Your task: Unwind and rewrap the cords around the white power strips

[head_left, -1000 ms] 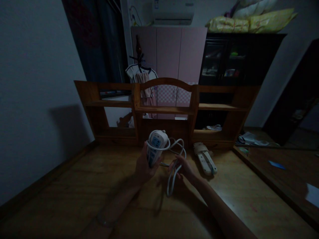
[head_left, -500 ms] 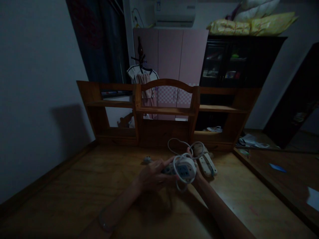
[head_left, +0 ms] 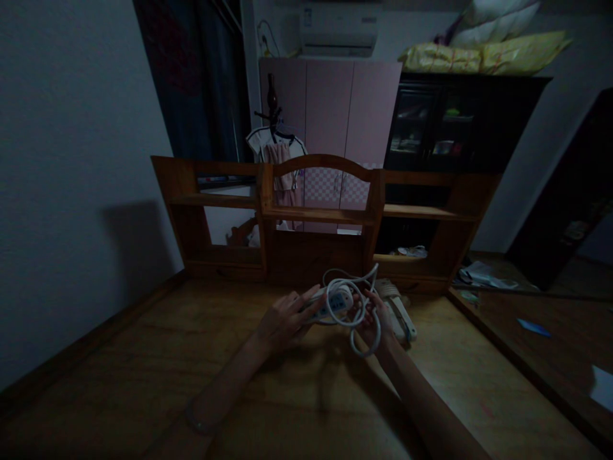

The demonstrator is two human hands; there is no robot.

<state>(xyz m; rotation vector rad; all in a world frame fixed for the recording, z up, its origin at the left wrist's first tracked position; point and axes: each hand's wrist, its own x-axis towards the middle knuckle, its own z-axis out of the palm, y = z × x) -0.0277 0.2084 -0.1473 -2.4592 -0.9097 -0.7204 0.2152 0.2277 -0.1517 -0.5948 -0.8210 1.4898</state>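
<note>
Above the wooden tabletop, my left hand (head_left: 286, 319) is closed around one end of a white power strip (head_left: 340, 300), whose blue-grey face shows between the loops of cord. My right hand (head_left: 376, 318) has its fingers closed on the strip's white cord (head_left: 364, 354), near the other end. Loops of this cord circle the strip and hang beside the right fingers. Just behind the right hand, a second white power strip (head_left: 403, 319) with its cord wound round it lies on the table, partly hidden.
A low wooden shelf unit (head_left: 320, 217) stands along the tabletop's (head_left: 143, 370) far edge. A wall (head_left: 71, 191) borders the left. Right of a raised edge, a blue packet (head_left: 533, 327) and a white sheet (head_left: 602, 386) lie on a brown surface.
The held strip has moved left and away from me. My right hand has come from behind it to its right side, with the cord in its fingers. The grey plug is now hidden.
</note>
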